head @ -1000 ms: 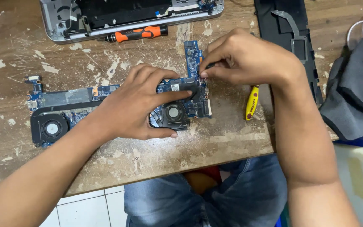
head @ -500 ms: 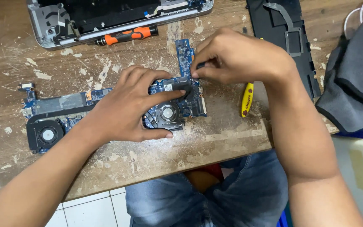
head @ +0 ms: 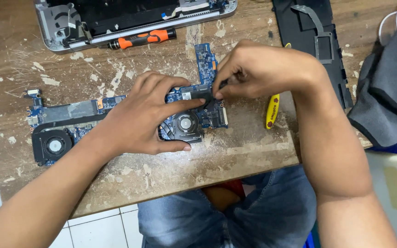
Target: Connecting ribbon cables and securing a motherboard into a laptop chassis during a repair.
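A blue laptop circuit board with 2 round black fans lies flat on the scarred, paint-flecked wooden worktop. The left hand presses on its middle, fingers spread and thumb beside the right fan. The right hand pinches a small black part on the board. Far off lies a grey open laptop shell, an orange-and-black screwdriver against its near edge. A yellow plastic tool lies right.

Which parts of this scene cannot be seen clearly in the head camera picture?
- Middle of the blue circuit board: covered by the left hand.
- What the right hand pinches: hidden by its own fingers.
- Open laptop case: cut off by the top edge.
- Yellow tool: partly behind the right wrist.
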